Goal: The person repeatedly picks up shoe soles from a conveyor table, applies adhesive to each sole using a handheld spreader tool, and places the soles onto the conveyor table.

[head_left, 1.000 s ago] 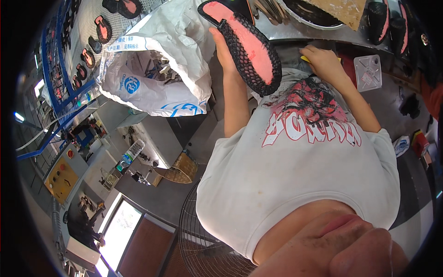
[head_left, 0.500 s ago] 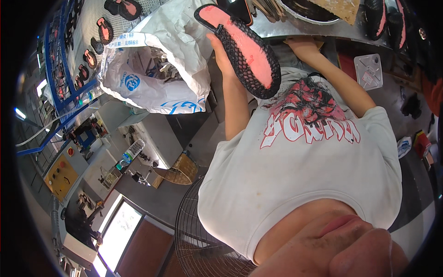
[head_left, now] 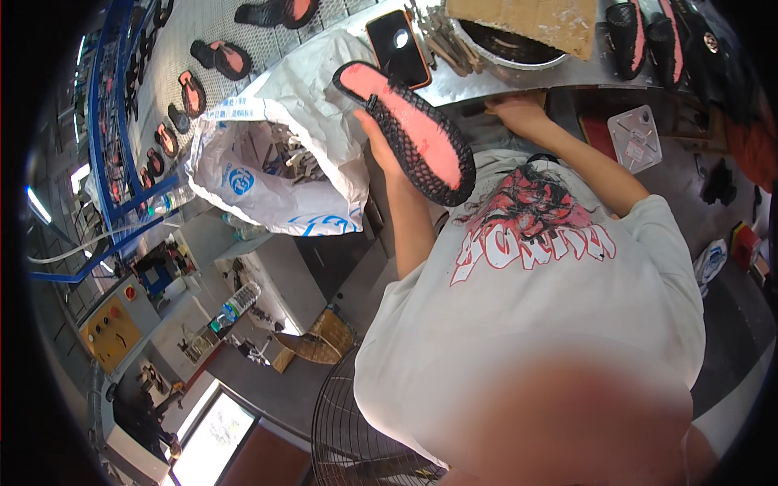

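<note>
My left hand [head_left: 383,147] is closed around the side of a black woven shoe [head_left: 411,135]. The shoe's pink underside faces up, tilted, with the black netted edge running round it. It is held just in front of the metal table's edge, beside a white sack. My right hand [head_left: 512,112] reaches to the underside of the table edge at the right. Its fingertips are in shadow below the edge, so whether they grip anything is hidden.
The open white sack [head_left: 324,190] holds scraps. On the metal table [head_left: 478,89] lie a phone [head_left: 397,50], thin sticks [head_left: 450,40], a round pan [head_left: 535,58] under cardboard [head_left: 527,20], and black shoes [head_left: 624,40]. More shoes stand along a mesh conveyor [head_left: 174,73] at left. A wire fan [head_left: 348,429] is behind me.
The view has shifted, so the table and sack sit lower in the picture. The shoe stays in my left hand at much the same tilt. My right hand remains at the table's underside.
</note>
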### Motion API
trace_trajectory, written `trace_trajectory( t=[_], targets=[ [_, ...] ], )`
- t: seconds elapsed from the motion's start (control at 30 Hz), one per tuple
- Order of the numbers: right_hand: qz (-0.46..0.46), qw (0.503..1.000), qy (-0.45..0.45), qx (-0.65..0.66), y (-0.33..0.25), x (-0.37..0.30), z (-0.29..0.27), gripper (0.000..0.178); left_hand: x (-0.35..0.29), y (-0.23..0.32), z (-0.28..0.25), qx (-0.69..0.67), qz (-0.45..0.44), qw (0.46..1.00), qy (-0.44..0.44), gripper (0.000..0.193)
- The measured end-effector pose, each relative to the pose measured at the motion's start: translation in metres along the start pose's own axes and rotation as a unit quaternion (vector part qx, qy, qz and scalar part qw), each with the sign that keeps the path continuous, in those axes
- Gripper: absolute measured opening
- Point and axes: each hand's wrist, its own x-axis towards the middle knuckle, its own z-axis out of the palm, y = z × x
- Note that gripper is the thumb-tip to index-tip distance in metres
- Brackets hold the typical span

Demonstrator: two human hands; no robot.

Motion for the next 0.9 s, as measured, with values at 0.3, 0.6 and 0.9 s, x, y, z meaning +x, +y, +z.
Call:
trace_trajectory(
  t=[0.3, 0.6, 0.9],
  targets=[
    [-0.230, 0.962, 0.109, 0.100, -0.044, -0.070, -0.084, 0.013, 0.009, -0.003, 0.003, -0.040, -0.008, 0.995, -0.089, 0.060],
    [-0.278, 0.891, 0.331, 0.137, -0.130, -0.069, -0.189, 0.019, 0.019, -0.022, 0.052, 0.137, -0.015, 0.982, -0.128, 0.071],
    [-0.312, 0.844, 0.435, -0.034, -0.122, -0.036, -0.189, 0.025, 0.013, -0.019, 0.082, 0.288, 0.061, 0.943, -0.155, 0.076]
  ],
)
